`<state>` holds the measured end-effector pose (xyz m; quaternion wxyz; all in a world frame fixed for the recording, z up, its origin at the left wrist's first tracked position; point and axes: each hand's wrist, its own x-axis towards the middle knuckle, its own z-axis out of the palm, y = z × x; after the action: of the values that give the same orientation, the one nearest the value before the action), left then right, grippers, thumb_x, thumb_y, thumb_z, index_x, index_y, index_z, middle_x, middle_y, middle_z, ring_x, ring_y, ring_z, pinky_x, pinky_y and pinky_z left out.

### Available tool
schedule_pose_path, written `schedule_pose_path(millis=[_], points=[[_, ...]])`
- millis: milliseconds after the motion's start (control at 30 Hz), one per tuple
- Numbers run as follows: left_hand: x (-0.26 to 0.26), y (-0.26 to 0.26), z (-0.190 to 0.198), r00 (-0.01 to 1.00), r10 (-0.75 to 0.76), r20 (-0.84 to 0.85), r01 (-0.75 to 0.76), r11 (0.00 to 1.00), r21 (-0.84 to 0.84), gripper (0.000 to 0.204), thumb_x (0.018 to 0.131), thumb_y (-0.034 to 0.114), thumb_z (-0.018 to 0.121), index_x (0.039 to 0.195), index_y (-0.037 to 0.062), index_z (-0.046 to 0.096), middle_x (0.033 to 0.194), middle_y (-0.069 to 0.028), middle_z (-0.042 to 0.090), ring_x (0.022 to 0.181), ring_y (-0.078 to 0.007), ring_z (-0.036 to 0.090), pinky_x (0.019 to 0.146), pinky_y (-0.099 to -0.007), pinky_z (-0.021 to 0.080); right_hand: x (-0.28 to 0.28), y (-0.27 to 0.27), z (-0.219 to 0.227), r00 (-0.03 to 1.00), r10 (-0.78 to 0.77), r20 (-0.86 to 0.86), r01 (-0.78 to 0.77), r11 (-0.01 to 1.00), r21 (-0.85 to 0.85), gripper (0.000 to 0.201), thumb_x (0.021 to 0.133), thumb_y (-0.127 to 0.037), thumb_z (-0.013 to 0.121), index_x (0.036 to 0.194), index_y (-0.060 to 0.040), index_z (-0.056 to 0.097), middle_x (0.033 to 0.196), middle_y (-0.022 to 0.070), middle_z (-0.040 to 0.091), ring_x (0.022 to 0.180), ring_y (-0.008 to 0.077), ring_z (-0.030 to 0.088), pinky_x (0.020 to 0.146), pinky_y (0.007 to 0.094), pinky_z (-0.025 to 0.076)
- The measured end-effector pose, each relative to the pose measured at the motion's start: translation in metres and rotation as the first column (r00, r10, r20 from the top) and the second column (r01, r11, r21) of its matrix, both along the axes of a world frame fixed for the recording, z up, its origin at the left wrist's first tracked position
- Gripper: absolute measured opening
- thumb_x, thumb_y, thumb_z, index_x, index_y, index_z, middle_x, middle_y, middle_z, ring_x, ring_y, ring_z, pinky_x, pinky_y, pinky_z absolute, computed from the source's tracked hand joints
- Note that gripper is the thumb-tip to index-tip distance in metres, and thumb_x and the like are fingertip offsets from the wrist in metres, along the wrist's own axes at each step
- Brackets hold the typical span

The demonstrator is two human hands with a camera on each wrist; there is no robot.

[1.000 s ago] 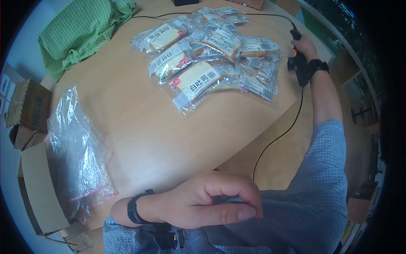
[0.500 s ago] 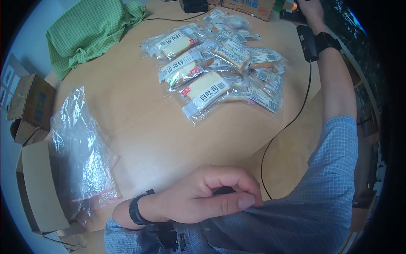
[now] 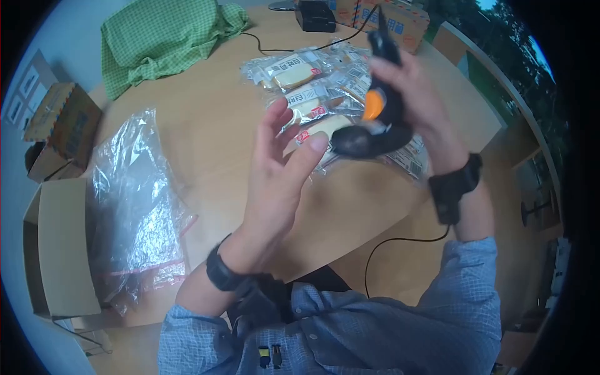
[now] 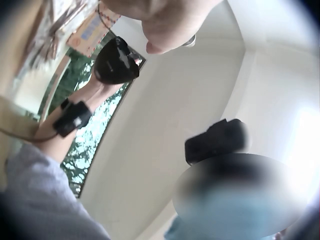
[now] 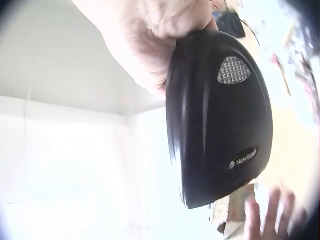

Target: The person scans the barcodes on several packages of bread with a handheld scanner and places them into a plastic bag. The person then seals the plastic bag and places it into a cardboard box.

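Note:
My right hand grips the handle of a black barcode scanner with an orange trigger. Its cable trails up from the handle's end. In the right wrist view the scanner's smooth black head fills the middle. My left hand is raised to the left of the scanner, thumb and fingers apart, with nothing held. Beyond and beneath both hands lies a pile of bread slices in clear packets, partly hidden by the hands and scanner.
A large clear plastic bag lies on the left of the table, beside an open cardboard box. Further back are another carton, a green checked cloth, a black device and a printed carton.
My right hand has brought the scanner from the far right back in front of the packets. My left hand has risen from near my body and its fingers have opened out.

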<state>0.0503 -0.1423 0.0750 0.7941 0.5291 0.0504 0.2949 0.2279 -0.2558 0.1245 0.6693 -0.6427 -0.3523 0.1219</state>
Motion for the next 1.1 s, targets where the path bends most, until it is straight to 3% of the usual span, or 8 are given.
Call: schedule_pose_path(millis=[200,533,600,633,700,900,1000,1100], points=[[0.001,0.008,-0.008,0.952,-0.275,-0.135,0.266,0.960,-0.084,0.086,0.076,0.021,0.072,0.137,-0.0003,0.015,0.114,-0.0127,0.044,0.104,-0.0197,0.050,0.086,-0.0309,0.044,-0.035,0.026,-0.045,0.974,0.128,-0.189,-0.098,0.982,0.159,0.043,0.078,-0.020,0.068,0.110,0.0005,0.048,0.097,0.0070,0.058,0.086,0.0115,0.057,0.074,0.0251,0.049],[-0.005,0.023,-0.011,0.935,-0.277,-0.222,0.341,0.871,0.354,0.092,0.066,0.034,0.076,0.135,-0.0011,0.026,0.108,-0.0111,0.049,0.100,-0.0189,0.052,0.082,-0.0297,0.044,-0.047,0.026,-0.074,0.978,-0.065,-0.197,0.096,0.983,0.155,0.049,0.083,-0.020,0.062,0.122,0.0039,0.043,0.114,0.0129,0.052,0.097,0.0135,0.053,0.082,0.0254,0.045],[-0.010,0.025,-0.001,0.863,-0.396,-0.313,0.400,0.915,-0.052,0.081,0.072,0.038,0.069,0.134,0.0042,0.029,0.108,-0.0104,0.051,0.098,-0.0201,0.055,0.074,-0.0331,0.050,-0.041,0.023,-0.082,0.971,-0.116,-0.211,0.155,0.971,0.180,0.048,0.087,-0.018,0.055,0.128,0.0029,0.040,0.126,0.0167,0.044,0.104,0.0173,0.051,0.087,0.0277,0.042],[-0.011,0.026,-0.002,0.890,-0.380,-0.251,0.365,0.925,-0.108,0.067,0.076,0.045,0.060,0.128,0.0087,0.036,0.110,-0.0100,0.051,0.096,-0.0221,0.057,0.065,-0.0371,0.053,-0.037,0.018,-0.082,0.965,-0.220,0.139,0.206,0.973,0.106,0.045,0.086,-0.013,0.052,0.127,0.0015,0.041,0.128,0.0181,0.042,0.108,0.0207,0.049,0.091,0.0293,0.039],[-0.019,0.032,0.002,0.889,-0.387,-0.245,0.347,0.918,-0.191,0.059,0.081,0.044,0.053,0.126,0.0080,0.041,0.110,-0.0104,0.054,0.093,-0.0226,0.060,0.065,-0.0371,0.055,-0.037,0.011,-0.080,0.605,-0.289,0.742,0.331,0.939,0.095,0.051,0.075,0.004,0.047,0.125,-0.0040,0.045,0.131,0.0181,0.041,0.120,0.0307,0.041,0.099,0.0344,0.033],[-0.045,0.047,0.008,0.841,-0.500,-0.205,0.419,0.843,-0.338,0.054,0.087,0.046,0.043,0.123,0.0056,0.047,0.108,-0.0116,0.059,0.087,-0.0237,0.063,0.060,-0.0386,0.057,-0.056,0.013,-0.071,0.506,0.005,0.862,0.053,0.998,-0.037,0.049,0.061,0.008,0.060,0.108,-0.0069,0.054,0.112,0.0097,0.056,0.112,0.0304,0.048,0.095,0.0402,0.036],[-0.063,0.054,0.013,0.800,-0.495,-0.340,0.473,0.868,-0.149,0.057,0.089,0.048,0.040,0.124,0.0037,0.046,0.107,-0.0123,0.059,0.090,-0.0221,0.062,0.067,-0.0357,0.054,-0.067,0.021,-0.076,0.469,-0.003,0.883,-0.046,0.999,0.028,0.032,0.062,0.005,0.065,0.091,-0.0058,0.056,0.084,0.0065,0.063,0.087,0.0282,0.060,0.082,0.0358,0.043],[-0.090,0.082,0.012,0.884,0.088,-0.460,0.210,0.804,0.556,0.059,0.088,0.048,0.045,0.125,0.0013,0.043,0.109,-0.0148,0.058,0.102,-0.0241,0.056,0.083,-0.0338,0.045,-0.061,0.033,-0.107,0.693,-0.115,0.711,-0.004,0.986,0.164,0.031,0.065,0.008,0.064,0.092,-0.0035,0.056,0.080,0.0080,0.060,0.074,0.0203,0.059,0.065,0.0266,0.046]])
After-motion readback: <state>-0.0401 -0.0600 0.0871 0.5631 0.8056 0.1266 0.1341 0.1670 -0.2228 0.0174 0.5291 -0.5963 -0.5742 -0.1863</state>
